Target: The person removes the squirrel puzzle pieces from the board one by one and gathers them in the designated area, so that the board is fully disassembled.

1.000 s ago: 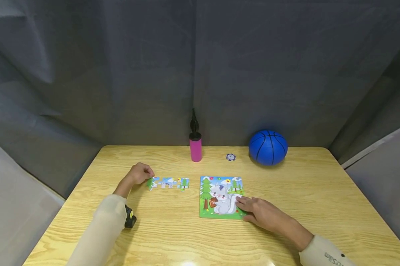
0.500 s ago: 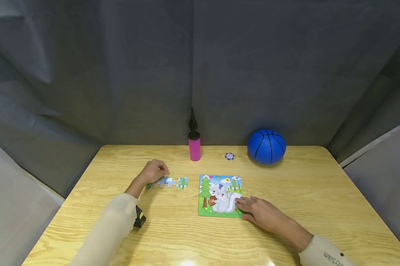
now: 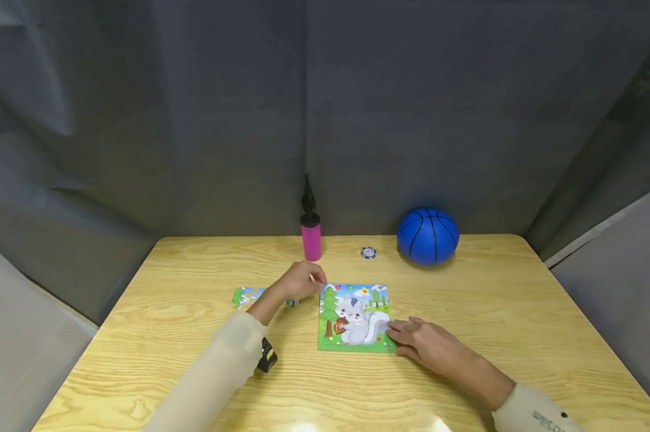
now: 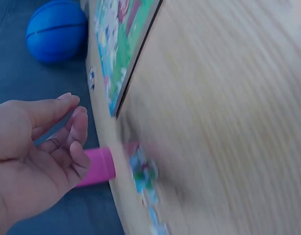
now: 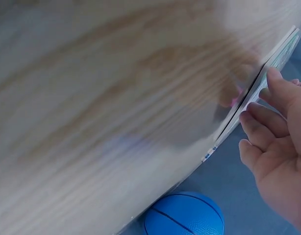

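Observation:
A square squirrel puzzle board (image 3: 355, 315) lies flat on the table, its picture whole on top. My left hand (image 3: 300, 281) hovers near its top left corner, the fingers loosely bent. In the left wrist view a gap shows between thumb and fingertips, with nothing seen in it. Left of the board lie several loose puzzle pieces (image 3: 245, 295) in a row, partly hidden behind my left wrist. Against the board's right edge rest the fairly straight fingers of my right hand (image 3: 430, 347); the right wrist view shows that hand (image 5: 288, 142) beside the board's edge.
Behind the board stands a pink hand pump (image 3: 311, 240) with a black top. A blue-and-white poker chip (image 3: 368, 252) lies right of it, then a blue basketball (image 3: 428, 236). A dark curtain (image 3: 238, 120) hangs beyond the table's back edge.
My left hand has travelled right, from the left end of the loose pieces, across them, to the board's top left corner. The right hand has stayed at the board's edge.

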### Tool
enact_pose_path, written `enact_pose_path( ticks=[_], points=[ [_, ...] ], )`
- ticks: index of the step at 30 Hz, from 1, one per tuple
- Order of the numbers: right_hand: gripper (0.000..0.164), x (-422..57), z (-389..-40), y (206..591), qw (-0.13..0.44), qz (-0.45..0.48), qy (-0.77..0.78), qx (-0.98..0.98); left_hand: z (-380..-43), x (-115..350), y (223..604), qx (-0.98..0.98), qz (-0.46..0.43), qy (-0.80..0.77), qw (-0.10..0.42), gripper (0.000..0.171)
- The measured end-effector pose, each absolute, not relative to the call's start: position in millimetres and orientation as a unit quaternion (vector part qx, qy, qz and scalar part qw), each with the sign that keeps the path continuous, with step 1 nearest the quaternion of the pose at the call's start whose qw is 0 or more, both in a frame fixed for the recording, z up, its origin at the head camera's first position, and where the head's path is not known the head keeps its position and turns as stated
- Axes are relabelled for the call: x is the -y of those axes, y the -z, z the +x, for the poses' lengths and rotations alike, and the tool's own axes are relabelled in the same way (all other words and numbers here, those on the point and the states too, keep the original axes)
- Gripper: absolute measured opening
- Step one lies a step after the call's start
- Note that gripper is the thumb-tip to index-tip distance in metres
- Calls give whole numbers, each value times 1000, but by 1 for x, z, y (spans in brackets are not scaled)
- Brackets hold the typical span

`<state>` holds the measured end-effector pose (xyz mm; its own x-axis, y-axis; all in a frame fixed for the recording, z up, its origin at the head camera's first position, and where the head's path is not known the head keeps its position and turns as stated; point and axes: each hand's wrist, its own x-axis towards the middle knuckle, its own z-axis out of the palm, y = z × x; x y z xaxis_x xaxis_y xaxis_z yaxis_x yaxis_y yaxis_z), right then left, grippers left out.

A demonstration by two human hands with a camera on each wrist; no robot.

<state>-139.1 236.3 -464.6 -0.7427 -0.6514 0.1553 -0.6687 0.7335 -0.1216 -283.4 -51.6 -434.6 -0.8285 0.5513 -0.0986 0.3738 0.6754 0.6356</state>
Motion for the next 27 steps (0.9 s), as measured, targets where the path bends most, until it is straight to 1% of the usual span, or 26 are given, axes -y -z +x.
enact_pose_path(
  ticks=[3,10,17,22,27],
  points=[
    [38,-238,-140,464,60,361,-82,927,-281,41,437,-898,261,-316,157,11],
    [35,-237,-143,464,38,366,-77,927,-272,13,445,-886,253,-340,187,11],
    [31,-233,-145,460,43,365,-56,928,-261,-13,450,-890,274,-310,189,9],
    [30,-232,-145,457,53,371,-52,926,-257,-23,452,-883,271,-320,208,14],
    [31,-232,-146,456,49,370,-50,926,-253,-27,454,-881,266,-323,222,15]
  ],
)
